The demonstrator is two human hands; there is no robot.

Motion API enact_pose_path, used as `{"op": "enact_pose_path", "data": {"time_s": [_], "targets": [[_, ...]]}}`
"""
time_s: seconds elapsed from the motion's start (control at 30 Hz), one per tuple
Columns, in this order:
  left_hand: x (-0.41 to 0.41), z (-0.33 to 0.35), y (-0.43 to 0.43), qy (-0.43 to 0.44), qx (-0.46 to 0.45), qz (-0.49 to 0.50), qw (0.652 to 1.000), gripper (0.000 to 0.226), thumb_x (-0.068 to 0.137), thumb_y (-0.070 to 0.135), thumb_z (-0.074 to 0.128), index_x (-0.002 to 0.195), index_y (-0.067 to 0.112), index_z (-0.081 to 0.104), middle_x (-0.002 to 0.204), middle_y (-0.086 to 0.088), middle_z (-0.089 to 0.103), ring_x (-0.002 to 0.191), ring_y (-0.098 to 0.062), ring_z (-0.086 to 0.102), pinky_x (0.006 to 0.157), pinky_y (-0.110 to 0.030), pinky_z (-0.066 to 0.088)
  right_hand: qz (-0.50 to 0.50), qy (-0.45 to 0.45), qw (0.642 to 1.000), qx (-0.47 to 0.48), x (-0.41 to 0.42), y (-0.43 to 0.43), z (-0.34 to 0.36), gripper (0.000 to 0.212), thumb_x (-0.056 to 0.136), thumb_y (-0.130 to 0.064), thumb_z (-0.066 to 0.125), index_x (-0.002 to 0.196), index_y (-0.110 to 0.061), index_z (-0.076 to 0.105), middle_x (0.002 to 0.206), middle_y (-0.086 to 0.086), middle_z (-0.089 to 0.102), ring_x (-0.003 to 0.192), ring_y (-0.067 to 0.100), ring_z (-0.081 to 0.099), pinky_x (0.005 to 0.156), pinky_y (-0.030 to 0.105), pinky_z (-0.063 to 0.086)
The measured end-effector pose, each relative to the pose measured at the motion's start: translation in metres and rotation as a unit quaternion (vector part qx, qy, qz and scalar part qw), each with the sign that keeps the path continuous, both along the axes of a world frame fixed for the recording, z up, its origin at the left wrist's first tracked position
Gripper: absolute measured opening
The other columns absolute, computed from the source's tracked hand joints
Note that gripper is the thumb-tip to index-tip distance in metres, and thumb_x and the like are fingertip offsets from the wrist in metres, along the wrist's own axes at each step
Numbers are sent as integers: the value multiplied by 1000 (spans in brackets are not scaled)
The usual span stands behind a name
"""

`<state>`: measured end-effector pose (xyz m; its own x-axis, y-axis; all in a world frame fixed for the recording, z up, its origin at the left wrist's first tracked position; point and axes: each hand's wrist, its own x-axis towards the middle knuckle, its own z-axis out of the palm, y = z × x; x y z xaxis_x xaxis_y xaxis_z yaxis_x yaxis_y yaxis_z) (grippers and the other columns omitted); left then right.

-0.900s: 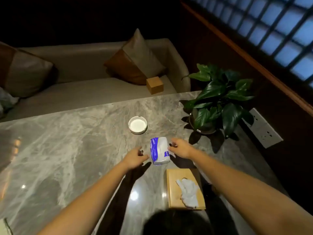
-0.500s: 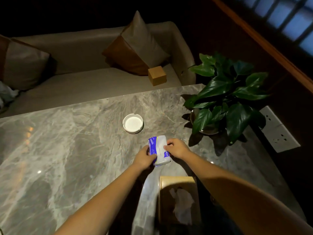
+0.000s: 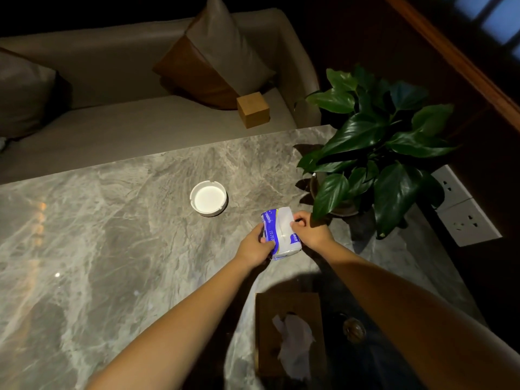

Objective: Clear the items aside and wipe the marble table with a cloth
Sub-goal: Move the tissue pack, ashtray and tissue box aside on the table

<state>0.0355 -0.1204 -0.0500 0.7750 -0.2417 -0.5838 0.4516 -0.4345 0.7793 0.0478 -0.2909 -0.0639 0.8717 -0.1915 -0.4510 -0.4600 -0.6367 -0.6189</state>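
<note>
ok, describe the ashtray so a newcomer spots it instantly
Start at the grey marble table. Left of the potted plant and beyond the blue tissue pack sits the ashtray. It is the only round white dish, notched at the rim.

Lounge / sitting room, dim lighting. Evidence: a long beige sofa (image 3: 140, 130) with cushions (image 3: 222, 57) runs just behind my marble surface (image 3: 112, 235). On the surface sit a white ashtray (image 3: 208, 198), a potted plant (image 3: 374, 144) at the far right corner, and a wooden tissue box (image 3: 287, 305) near me. Wall sockets (image 3: 467, 220) on the dark wall beside the plant, gridded window (image 3: 495, 21) above. Home or venue: I can't tell.
</note>
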Motion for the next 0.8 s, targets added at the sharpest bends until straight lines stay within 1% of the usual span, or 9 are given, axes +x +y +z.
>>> {"op": "enact_pose_path", "data": {"time_s": [0.07,0.17,0.23,0.33,0.43,0.53,0.63,0.7,0.8], "targets": [[0,-2,3,10,-10,9,1000,48,91,13,53,138,18,43,104,-11,67,89,-25,65,70,-27,49,-12,13,1000,5,-1,3,3,5,90,-22,57,93,-21,61,72,-7,56,81,22,62,82,42,54],[0,-2,19,42,-21,85,995,44,93,9,49,137,9,41,77,-3,61,67,-14,60,50,-13,43,-61,-44,997,-20,1,12,11,12,90,-26,55,98,-21,62,88,0,62,86,23,62,82,39,52],[6,0,37,64,-36,169,983,41,94,7,47,134,6,40,75,-2,58,63,-12,58,45,-13,42,-56,-129,990,-25,9,21,19,16,90,-16,54,103,-14,64,92,4,61,88,22,58,83,34,47],[26,-1,72,64,-34,276,958,33,95,8,46,127,3,43,79,-4,58,52,-8,61,44,-15,44,14,-193,981,-11,34,44,26,24,90,-6,53,111,-7,65,106,9,65,99,24,59,87,32,46],[51,1,99,41,-11,323,946,37,94,12,48,129,1,43,90,-5,57,64,-11,61,54,-20,45,94,-187,978,-13,58,74,27,32,91,-13,53,121,-15,61,121,5,62,107,21,59,92,39,49],[74,8,109,30,-24,338,940,40,95,11,48,133,8,37,93,-3,53,69,-14,56,64,-27,45,132,-146,980,38,76,100,22,37,94,-13,52,130,-14,56,132,6,56,116,19,57,98,36,47],[89,7,112,25,-7,306,952,31,95,11,47,126,8,46,106,-8,51,75,-20,55,64,-27,46,140,-118,982,51,92,116,11,42,95,-17,52,137,-13,50,138,8,53,123,22,55,102,41,46],[93,3,112,16,12,275,961,31,95,12,47,125,9,51,107,-7,54,86,-24,56,66,-29,47,137,-95,985,53,100,122,4,45,95,-21,52,139,-14,47,138,9,54,124,26,54,101,46,46],[99,-3,107,-9,20,260,965,33,94,9,46,126,12,53,104,-6,56,90,-24,56,71,-33,50,141,-85,985,52,108,126,-2,40,94,-20,52,133,-19,53,121,8,65,109,29,60,90,46,52]]}}
